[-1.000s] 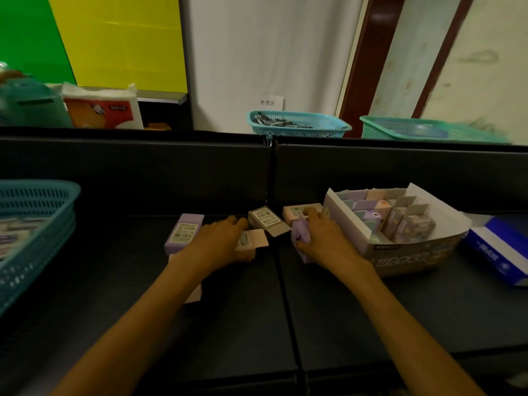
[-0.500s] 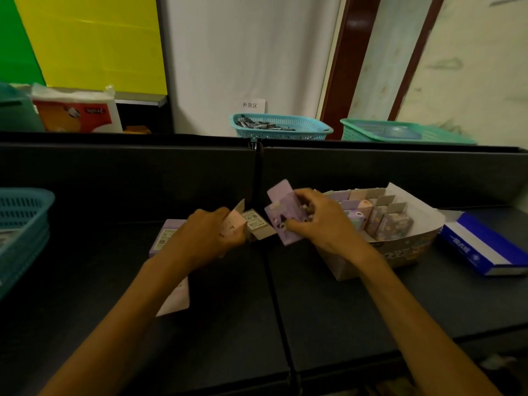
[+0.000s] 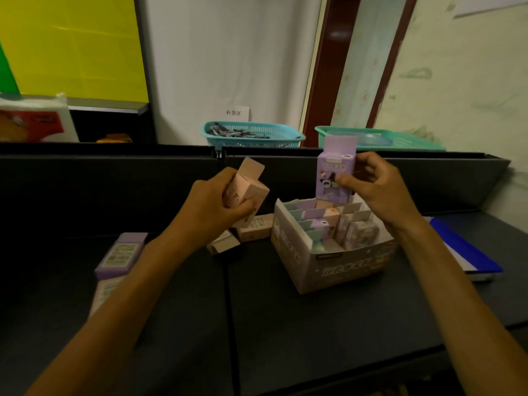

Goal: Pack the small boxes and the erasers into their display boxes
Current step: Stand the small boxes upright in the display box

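Note:
My right hand (image 3: 374, 192) grips a small purple box (image 3: 334, 174), upright with its top flap open, just above the far side of the display box (image 3: 328, 261). The display box stands on the dark table and has cardboard dividers with several small boxes in its cells. My left hand (image 3: 214, 207) grips a small pink box (image 3: 248, 190), tilted, its top flap open, left of the display box. Two more pink boxes (image 3: 254, 228) lie on the table below my left hand. A purple box (image 3: 121, 254) lies flat at the left, beside my left forearm.
A blue and white packet (image 3: 468, 255) lies right of the display box. Behind the black partition (image 3: 114, 178) stand a teal basket (image 3: 251, 134) with dark items and a green basket (image 3: 380, 138). A red and white bag (image 3: 34, 118) sits at the far left.
Both hands have lifted off the table, each with a small box. The right hand carried the purple box up and right, over the display box. The camera view shifted left to right.

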### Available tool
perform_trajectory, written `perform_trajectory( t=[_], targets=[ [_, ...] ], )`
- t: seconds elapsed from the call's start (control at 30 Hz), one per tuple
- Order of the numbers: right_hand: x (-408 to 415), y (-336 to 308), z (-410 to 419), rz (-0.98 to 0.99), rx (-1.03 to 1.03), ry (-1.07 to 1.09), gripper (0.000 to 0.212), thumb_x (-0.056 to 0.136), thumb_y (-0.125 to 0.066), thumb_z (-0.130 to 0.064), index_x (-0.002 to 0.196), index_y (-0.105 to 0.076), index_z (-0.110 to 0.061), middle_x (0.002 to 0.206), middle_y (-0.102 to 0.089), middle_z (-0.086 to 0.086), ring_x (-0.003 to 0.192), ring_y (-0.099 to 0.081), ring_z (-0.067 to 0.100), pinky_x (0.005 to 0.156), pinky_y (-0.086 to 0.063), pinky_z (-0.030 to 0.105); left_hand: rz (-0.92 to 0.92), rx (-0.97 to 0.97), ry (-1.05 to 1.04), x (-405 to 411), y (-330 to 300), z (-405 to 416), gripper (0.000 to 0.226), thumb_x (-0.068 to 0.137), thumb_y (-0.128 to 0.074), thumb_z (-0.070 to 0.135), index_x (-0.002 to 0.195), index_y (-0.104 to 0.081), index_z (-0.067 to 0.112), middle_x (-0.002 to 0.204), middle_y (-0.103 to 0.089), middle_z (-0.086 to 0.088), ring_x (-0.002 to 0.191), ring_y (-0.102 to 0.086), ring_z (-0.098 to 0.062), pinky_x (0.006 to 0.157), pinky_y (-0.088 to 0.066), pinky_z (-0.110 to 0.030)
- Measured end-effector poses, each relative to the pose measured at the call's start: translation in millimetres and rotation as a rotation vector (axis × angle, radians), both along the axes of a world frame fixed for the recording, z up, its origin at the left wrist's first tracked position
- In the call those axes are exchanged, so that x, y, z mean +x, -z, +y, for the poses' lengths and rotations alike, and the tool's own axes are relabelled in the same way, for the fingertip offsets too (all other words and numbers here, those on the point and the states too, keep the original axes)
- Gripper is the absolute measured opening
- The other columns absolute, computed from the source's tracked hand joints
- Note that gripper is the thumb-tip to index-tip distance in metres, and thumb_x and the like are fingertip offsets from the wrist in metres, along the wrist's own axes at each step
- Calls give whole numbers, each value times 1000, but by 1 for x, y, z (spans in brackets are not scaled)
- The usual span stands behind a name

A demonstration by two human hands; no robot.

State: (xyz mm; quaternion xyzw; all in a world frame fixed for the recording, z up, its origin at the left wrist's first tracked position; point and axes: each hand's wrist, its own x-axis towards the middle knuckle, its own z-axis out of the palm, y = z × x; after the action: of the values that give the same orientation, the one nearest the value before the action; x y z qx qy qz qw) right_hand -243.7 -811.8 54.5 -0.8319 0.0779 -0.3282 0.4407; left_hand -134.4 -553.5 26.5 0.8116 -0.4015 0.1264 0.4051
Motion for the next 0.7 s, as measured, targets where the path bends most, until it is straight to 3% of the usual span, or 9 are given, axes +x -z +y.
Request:
perform_trajectory(
  t=[0.17,0.27,0.33,0.4,0.53,0.7],
  targets=[
    [-3,2,-57,49,-42,-22,37,81,-72,-18,113,-55,-19,108,-63,-8,96,-60,0,75,-47,16,-14,-107,-7,-15,-16,-60,43,80,-66,28,120,-52,21,114,-55,11,95,-56,-3,65,-46,-10],
    [-2,1,-91,88,-52,-56,43,81,-73,-18,117,-50,-23,109,-59,-11,96,-57,-1,76,-43,14,-25,-107,-26,-23,-26,-95,49,80,-69,26,125,-50,22,114,-55,9,89,-56,-3,66,-47,-11],
    [-1,1,-114,101,-64,-64,50,80,-73,-17,123,-48,-23,111,-57,-11,100,-55,4,83,-44,20,-11,-125,-10,-29,-31,-118,51,79,-70,21,126,-50,21,106,-52,15,82,-55,5,65,-47,-6],
    [0,2,-134,105,-81,-80,54,80,-74,-17,127,-47,-22,113,-56,-10,104,-54,7,87,-44,25,19,-120,12,-34,-32,-140,49,77,-72,18,121,-51,22,102,-53,19,82,-55,9,68,-47,-4],
    [5,5,-165,114,-112,-144,52,79,-74,-15,125,-49,-23,112,-57,-9,101,-55,6,79,-42,17,72,-48,19,-37,-30,-175,44,73,-76,18,108,-50,24,94,-57,18,84,-58,6,67,-50,-6],
    [13,11,-185,114,-129,-208,49,80,-74,-22,122,-51,-23,111,-58,-12,94,-56,-3,75,-41,13,135,60,1,-34,-25,-200,54,70,-79,20,113,-46,27,103,-63,7,90,-65,-6,73,-57,-21]
  ],
)
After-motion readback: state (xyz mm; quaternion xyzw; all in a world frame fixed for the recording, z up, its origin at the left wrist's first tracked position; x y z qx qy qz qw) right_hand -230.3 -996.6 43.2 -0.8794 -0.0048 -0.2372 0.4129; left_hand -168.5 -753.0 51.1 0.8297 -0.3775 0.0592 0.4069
